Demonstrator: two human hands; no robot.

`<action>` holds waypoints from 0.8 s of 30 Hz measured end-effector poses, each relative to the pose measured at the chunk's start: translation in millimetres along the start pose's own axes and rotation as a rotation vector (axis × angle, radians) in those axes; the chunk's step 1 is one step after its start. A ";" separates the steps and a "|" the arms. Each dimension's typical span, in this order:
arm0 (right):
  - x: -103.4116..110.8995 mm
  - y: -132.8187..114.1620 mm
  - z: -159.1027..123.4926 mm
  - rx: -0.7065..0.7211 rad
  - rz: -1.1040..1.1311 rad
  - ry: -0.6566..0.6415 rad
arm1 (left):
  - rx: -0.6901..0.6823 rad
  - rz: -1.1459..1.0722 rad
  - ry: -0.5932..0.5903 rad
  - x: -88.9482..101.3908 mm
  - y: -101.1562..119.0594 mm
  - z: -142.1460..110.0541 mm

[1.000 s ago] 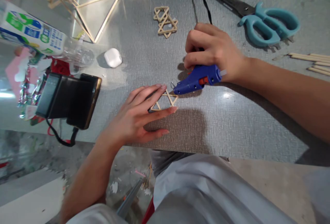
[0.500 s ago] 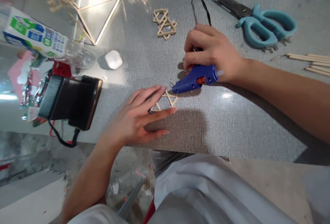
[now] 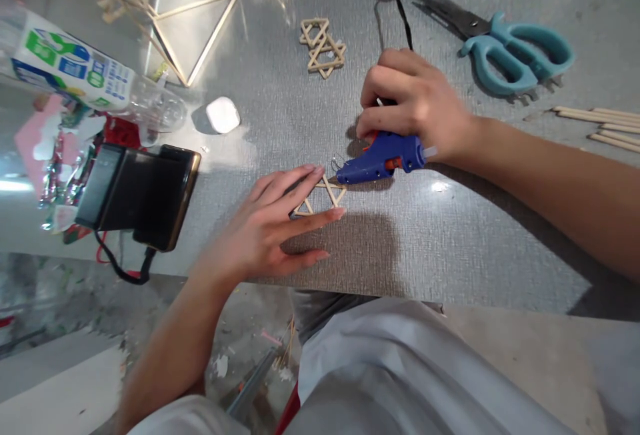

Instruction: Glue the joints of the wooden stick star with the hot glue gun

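Observation:
My right hand [image 3: 413, 98] is closed round the handle of a blue hot glue gun [image 3: 377, 157], with a clear glue stick poking out of its back end. The gun's nozzle is at the upper right of a small star frame made of thin wooden sticks [image 3: 330, 191], touching it or very close. My left hand [image 3: 273, 221] lies flat with its fingers spread, steadying the frame against the table; the fingers hide part of it. Farther back on the table lie two small wooden stick stars [image 3: 326, 56] joined together.
Blue-handled scissors [image 3: 505, 51] lie at the back right, near loose sticks [image 3: 600, 118]. A black cord [image 3: 400, 8] runs behind the gun. To the left are a white case [image 3: 223, 115], a plastic bottle [image 3: 75, 68], a black device [image 3: 143, 195] and a stick structure [image 3: 210, 31].
The glue gun has tipped slightly, its back end a little lower in the picture, with the nozzle still at the star frame. My left hand stays in place; the whole view shifts slightly.

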State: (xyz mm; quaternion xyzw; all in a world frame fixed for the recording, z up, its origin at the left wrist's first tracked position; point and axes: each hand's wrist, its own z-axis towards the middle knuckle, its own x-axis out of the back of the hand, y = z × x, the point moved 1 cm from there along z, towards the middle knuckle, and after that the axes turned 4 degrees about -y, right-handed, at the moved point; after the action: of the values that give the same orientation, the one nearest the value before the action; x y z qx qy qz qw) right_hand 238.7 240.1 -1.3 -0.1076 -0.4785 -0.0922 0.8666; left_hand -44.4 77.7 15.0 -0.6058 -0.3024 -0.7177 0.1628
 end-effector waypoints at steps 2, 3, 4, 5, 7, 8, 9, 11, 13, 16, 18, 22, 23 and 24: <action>2.0 -0.6 0.1 0.021 -0.031 -0.009 | 0.004 -0.001 -0.003 0.0 0.2 0.0; 2.6 -0.5 -0.2 0.023 -0.040 -0.016 | 0.004 0.000 -0.002 0.0 0.2 0.1; 2.8 -0.1 -0.6 0.026 -0.045 -0.017 | 0.004 0.002 0.000 0.0 0.3 0.2; 2.9 0.4 -1.1 0.028 -0.046 -0.012 | 0.004 0.006 -0.002 -0.1 0.3 0.3; 3.2 1.3 -2.2 0.047 -0.039 0.015 | 0.001 0.017 -0.006 -0.1 0.4 0.5; 3.4 1.5 -2.7 0.058 -0.033 0.023 | -0.005 0.020 -0.006 0.0 0.5 0.4; 3.8 1.6 -3.0 0.065 -0.027 0.026 | -0.006 0.023 -0.006 0.1 0.5 0.3; 4.7 1.5 -3.4 0.065 -0.012 0.020 | -0.008 0.023 -0.004 0.2 0.4 -0.2; 5.6 1.2 -3.5 0.060 0.000 0.020 | 0.001 0.019 -0.010 0.1 0.3 -0.7; 5.6 1.2 -3.6 0.037 0.004 0.034 | 0.014 0.012 -0.020 0.1 0.2 -1.0; 5.2 1.2 -3.7 0.033 -0.002 0.038 | 0.007 0.009 -0.017 0.1 0.3 -0.5; 5.1 0.8 -4.0 0.076 -0.009 0.046 | 0.017 0.005 -0.020 0.1 0.3 0.4; 5.2 0.6 -4.0 0.076 -0.006 0.048 | 0.019 0.006 -0.018 0.0 0.4 0.4; 5.4 0.3 -3.9 0.067 0.000 0.048 | 0.021 0.009 -0.018 -0.1 0.6 0.3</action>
State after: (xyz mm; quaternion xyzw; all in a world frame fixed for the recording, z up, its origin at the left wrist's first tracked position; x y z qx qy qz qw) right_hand 244.8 239.1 1.2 -0.0764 -0.4605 -0.0786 0.8809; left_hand -43.8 77.4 15.0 -0.6119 -0.3090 -0.7081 0.1696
